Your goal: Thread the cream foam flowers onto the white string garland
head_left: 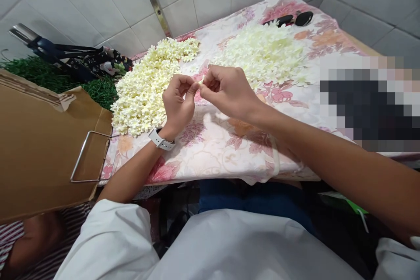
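Over the middle of the table, my left hand (180, 101) and my right hand (229, 91) meet fingertip to fingertip. Both are closed in a pinch on one small pale flower (201, 80), mostly hidden by the fingers. To the left of my left hand lies a dense heap of small cream flowers (144, 89). Beyond my right hand spreads a looser pile of pale, flat flower pieces (265, 54). A white watch (161, 140) is on my left wrist.
A floral tablecloth (210, 157) covers the table against a tiled wall. Sunglasses (295, 19) lie at the far edge. At left stand a cardboard box (42, 148), a wire frame (82, 157), green strands (98, 92) and a folded umbrella (42, 46). Another person's arm (36, 240) shows at lower left.
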A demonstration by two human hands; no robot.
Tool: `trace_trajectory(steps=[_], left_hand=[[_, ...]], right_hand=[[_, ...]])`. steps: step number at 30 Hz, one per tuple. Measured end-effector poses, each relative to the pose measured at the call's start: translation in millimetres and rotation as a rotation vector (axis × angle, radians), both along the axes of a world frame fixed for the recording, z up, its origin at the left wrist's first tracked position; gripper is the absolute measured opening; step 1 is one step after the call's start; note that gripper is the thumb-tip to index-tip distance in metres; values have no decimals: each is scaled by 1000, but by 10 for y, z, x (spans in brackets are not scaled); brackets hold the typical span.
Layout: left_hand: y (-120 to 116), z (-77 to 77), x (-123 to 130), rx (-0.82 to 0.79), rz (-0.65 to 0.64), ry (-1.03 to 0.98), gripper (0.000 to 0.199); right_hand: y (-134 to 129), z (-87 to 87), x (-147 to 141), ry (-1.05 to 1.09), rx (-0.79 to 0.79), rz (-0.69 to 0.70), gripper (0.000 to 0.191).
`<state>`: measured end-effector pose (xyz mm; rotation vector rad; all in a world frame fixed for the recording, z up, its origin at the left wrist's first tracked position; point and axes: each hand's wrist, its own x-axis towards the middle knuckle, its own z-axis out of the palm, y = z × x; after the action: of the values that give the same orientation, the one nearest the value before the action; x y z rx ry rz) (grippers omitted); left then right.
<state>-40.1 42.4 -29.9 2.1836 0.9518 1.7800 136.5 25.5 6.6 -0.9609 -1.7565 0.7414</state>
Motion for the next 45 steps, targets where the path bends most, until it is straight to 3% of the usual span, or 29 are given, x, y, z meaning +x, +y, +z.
trace_trajectory(steps=[6, 12, 18, 24, 28, 32, 36, 39, 41, 45], left_hand=[[-18, -15, -16, 81, 71, 178, 17], [23, -1, -64, 203, 118, 352, 22], [2, 27, -69, 154, 124, 439, 25], [111, -8, -159, 92, 78, 382, 29], [187, 35, -208, -129, -1, 179, 33], [163, 67, -222, -335, -130, 40, 41], [129, 6, -143, -452, -168, 14, 28], [239, -29, 23, -466, -193, 32, 24], [363, -13, 137, -438, -207, 107, 33], [445, 67, 179, -255, -83, 247, 51]], right_hand=[[28, -67, -18, -128, 38, -94, 30], [79, -133, 2, -228, 98, -155, 26], [70, -122, 5, -274, 86, -157, 19], [53, -61, 17, -320, 21, -196, 39], [64, 71, 68, -207, -107, -207, 44], [100, 169, 97, 149, -330, -99, 43], [173, 200, 157, 379, -392, -27, 40], [222, 238, 257, 403, -304, -73, 40], [246, 267, 334, 394, -239, -126, 40], [269, 276, 447, 282, -174, -160, 33]])
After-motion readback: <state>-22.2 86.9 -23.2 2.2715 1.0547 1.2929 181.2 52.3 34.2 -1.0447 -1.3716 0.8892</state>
